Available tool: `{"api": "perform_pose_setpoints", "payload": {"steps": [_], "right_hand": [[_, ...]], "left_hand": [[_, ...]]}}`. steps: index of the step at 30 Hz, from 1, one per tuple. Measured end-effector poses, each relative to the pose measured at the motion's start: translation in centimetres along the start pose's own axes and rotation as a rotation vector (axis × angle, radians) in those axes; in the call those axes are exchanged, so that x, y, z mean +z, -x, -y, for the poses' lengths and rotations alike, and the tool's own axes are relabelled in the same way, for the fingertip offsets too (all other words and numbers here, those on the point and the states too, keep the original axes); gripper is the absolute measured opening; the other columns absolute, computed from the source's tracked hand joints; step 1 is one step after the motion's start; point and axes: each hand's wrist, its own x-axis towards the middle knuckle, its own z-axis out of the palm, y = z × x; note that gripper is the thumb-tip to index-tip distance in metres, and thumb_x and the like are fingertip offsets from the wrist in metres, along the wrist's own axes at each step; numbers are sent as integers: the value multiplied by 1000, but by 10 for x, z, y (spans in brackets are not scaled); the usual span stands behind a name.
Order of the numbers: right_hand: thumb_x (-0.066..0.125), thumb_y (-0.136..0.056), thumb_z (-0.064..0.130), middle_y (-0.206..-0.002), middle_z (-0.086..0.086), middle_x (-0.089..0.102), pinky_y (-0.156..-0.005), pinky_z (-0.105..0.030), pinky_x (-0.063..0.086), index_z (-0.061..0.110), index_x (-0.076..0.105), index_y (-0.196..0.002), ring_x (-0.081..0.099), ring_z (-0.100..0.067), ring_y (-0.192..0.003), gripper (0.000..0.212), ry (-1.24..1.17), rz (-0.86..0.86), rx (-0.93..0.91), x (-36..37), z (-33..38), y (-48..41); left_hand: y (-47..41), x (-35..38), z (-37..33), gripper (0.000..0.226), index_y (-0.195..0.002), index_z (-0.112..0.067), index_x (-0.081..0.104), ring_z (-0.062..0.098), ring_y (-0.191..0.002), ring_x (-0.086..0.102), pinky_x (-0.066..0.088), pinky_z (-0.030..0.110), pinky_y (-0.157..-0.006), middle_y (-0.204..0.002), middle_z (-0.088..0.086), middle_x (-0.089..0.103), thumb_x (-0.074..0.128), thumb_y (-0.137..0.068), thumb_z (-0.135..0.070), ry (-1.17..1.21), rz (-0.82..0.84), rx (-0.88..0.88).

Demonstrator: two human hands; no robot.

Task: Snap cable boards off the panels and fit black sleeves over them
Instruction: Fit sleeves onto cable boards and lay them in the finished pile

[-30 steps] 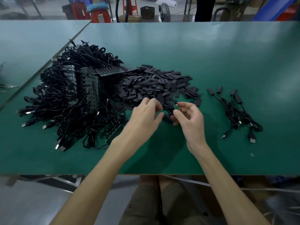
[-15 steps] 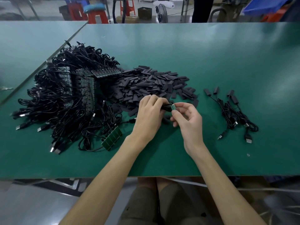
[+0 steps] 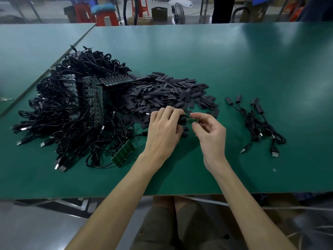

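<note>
Just above the bench (image 3: 234, 69), the left hand (image 3: 163, 131), gripping what looks like a black sleeve (image 3: 181, 120), has met the green cable board (image 3: 191, 120) pinched by the right hand (image 3: 211, 135), so sleeving can probably begin.

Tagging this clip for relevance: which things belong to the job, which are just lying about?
Job: green board pinched by right hand; left hand gripping its cable; sleeve pile; cable heap; loose panel; sleeved cables.
Lying about: red stool; fan; box.

No words, numbers or signs can be read anywhere. Any marks on the green boards (image 3: 123, 153) are too small to make out.
</note>
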Motion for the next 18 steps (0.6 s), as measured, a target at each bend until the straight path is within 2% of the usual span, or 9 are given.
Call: {"api": "perform_pose_setpoints", "payload": {"steps": [3,7,9,13,18], "right_hand": [[67,-91,2,-93,10,75,-76,-18,52,26,76,-100,67,-5,-84,28,-18,-41,5,-1,-1,-1],[69,-92,4,-95,10,75,-79,-22,54,25,75,-103,68,-5,-89,25,-40,-86,22,-1,-2,-1],[70,-92,6,-95,10,74,-79,-23,54,24,75,-104,68,-5,-90,23,-49,-95,32,-2,-3,-1],[71,-92,7,-93,7,74,-77,-23,55,22,74,-105,69,-9,-87,21,-82,-98,49,-2,-4,-1],[73,-93,12,-90,10,74,-69,-18,53,23,74,-106,66,-6,-82,16,-84,-100,43,-1,-4,-1]], "left_hand": [[2,-1,-2,36,-114,-12,65,25,-94,63,40,34,-90,-99,0,68,70,-80,-3,22,43,17],[4,-1,-2,34,-116,-10,64,25,-100,63,43,35,-89,-104,1,69,71,-83,-10,64,97,33],[5,-1,-2,32,-117,-10,63,23,-99,64,45,34,-86,-105,1,68,71,-87,-18,103,103,34],[6,-1,-4,39,-118,-12,64,18,-83,61,46,29,-80,-104,-1,68,69,-93,-42,131,79,-11],[6,1,0,33,-115,-12,68,13,-81,53,42,25,-77,-103,-1,67,74,-92,-34,114,44,-6]]}}
